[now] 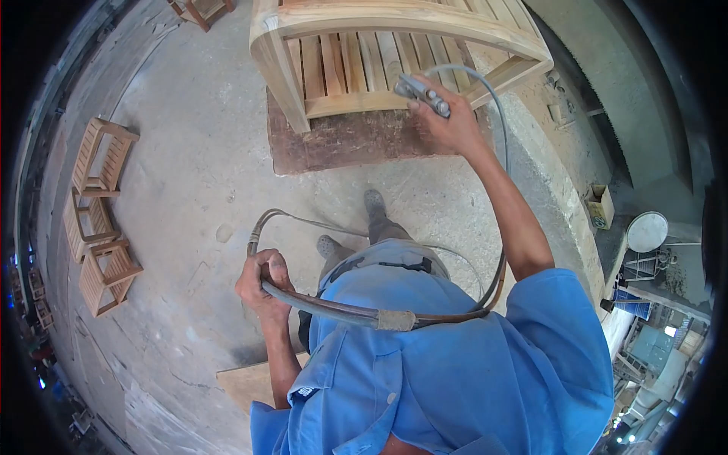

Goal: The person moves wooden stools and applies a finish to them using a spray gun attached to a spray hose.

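Note:
My right hand grips a grey metal spray gun, held over the near edge of a slatted wooden bench. A thin hose runs from the gun and loops down past my right forearm. My left hand is closed around the hose bundle, which crosses in front of my blue shirt and is wrapped with tape. The bench stands on a worn brown board on the floor.
Several small wooden chairs stand in a row on the concrete floor at the left. Another wooden piece is at the top left. At the right are a low ledge, a cardboard box and a round white disc. Hose lies near my feet.

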The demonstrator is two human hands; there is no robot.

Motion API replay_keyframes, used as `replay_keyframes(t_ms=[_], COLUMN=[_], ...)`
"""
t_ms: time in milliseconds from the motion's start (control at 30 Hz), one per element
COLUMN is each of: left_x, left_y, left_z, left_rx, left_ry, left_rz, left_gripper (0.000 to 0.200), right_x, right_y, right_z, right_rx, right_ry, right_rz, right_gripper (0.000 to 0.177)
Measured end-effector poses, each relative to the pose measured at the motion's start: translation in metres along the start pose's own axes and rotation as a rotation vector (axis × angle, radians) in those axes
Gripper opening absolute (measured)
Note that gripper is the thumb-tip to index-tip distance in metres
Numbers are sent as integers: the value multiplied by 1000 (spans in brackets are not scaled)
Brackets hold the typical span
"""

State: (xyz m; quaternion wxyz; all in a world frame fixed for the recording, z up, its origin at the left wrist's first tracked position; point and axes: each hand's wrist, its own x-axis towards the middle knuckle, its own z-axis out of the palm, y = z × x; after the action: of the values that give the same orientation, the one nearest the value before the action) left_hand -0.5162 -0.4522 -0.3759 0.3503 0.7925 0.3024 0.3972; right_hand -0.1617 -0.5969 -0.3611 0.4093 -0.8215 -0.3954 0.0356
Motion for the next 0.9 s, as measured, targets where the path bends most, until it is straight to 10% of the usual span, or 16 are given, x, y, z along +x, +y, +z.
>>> replay_keyframes(t_ms=[900], left_x=[12], left_y=[-12], left_z=[20], left_rx=[-57], left_ry=[-24], left_rz=[-20], left_gripper=[23], right_x=[15], right_y=[11], right_z=[-10], right_rx=[-60], right_ry=[-6], right_rz=[9], right_gripper=[46])
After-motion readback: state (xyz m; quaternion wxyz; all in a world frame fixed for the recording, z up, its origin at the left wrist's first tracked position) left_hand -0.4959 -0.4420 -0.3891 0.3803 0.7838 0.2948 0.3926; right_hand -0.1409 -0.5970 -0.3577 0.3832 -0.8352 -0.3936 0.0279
